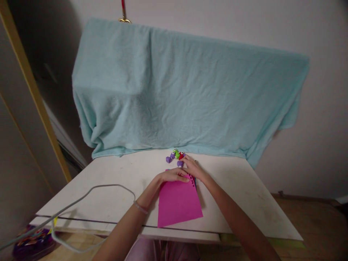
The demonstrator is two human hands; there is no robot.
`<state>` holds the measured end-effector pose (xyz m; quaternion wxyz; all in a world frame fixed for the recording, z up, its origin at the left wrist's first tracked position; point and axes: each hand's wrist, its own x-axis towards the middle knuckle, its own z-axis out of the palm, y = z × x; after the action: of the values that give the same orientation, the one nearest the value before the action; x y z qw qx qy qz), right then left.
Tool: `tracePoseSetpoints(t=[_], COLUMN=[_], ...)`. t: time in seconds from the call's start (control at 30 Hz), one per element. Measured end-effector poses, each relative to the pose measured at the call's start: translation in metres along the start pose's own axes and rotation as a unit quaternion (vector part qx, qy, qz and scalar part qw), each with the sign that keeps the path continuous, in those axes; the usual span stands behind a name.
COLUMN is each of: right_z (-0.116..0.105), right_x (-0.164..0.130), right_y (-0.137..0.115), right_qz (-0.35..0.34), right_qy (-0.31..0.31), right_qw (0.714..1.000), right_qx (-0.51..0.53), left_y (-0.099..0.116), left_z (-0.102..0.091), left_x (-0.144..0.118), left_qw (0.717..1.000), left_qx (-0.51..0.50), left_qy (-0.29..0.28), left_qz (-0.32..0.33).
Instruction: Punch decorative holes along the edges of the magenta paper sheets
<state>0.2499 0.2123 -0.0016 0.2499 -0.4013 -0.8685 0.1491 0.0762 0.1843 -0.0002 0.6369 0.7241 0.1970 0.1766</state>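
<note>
A bright pink sheet (179, 203) with a row of dark round spots along its upper right edge lies on the white table, near its front. My left hand (174, 175) rests flat across the sheet's upper part, fingers stretched to the right. Just beyond it, my right hand (192, 167) reaches over with fingers apart, the fingertips at a small red toy piece (181, 156) with an eye. Around that piece are a green one (176, 154) with eyes and several purple ones (179, 164). A blue edge shows beneath the sheet at its right, mostly hidden.
A light blue towel (190, 98) hangs behind the table (244, 203). A grey cable (108, 185) loops over the table's left side and past its front edge. A purple bag-like object (34, 244) sits on the floor at lower left.
</note>
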Motion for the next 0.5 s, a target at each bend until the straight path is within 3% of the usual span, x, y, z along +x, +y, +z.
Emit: tracePoseSetpoints(t=[0.13, 0.2, 0.33, 0.4, 0.5], right_z=[-0.003, -0.015, -0.041, -0.045, -0.037], right_x=[-0.003, -0.012, -0.036, -0.046, -0.053], right_y=[0.003, 0.006, 0.019, 0.027, 0.035], right_qz=[0.069, 0.115, 0.156, 0.178, 0.234], right_qy=[0.076, 0.144, 0.264, 0.272, 0.247], right_qw=[0.986, 0.947, 0.835, 0.795, 0.774], right_qx=[0.130, 0.263, 0.456, 0.512, 0.534], left_y=[0.003, 0.006, 0.011, 0.011, 0.008], left_z=[0.003, 0.005, 0.009, 0.011, 0.014], left_x=[-0.003, -0.005, -0.006, -0.005, 0.000], left_qw=[0.999, 0.996, 0.988, 0.986, 0.981], left_qx=[-0.032, -0.065, -0.117, -0.123, -0.130], left_qy=[0.016, 0.032, 0.079, 0.096, 0.130], left_qz=[-0.019, -0.043, -0.061, -0.061, -0.063])
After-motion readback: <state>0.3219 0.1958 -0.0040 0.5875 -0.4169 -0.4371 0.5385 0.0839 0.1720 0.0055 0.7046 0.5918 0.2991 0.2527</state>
